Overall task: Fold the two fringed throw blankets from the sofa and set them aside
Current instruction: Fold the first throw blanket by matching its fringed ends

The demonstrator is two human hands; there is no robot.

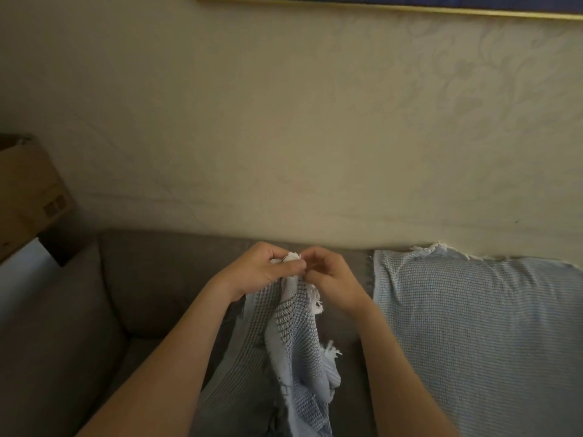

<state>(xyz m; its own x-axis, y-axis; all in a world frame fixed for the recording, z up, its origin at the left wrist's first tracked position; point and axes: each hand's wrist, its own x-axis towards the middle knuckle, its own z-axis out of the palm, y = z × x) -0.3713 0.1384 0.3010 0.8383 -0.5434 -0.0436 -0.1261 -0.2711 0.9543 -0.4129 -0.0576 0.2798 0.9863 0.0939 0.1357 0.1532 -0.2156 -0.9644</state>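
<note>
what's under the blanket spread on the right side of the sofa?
Only grey sofa shows, a strip along the left edge of the spread blanket. It covers the back and seat there; anything beneath is hidden. Left hand and right hand hold the other blanket.

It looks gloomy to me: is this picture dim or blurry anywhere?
Head view: dim, warm light; left hand, right hand and the blanket they hold look slightly soft; the sofa is shadowed at left; the wide lens bows its back edge.
</note>
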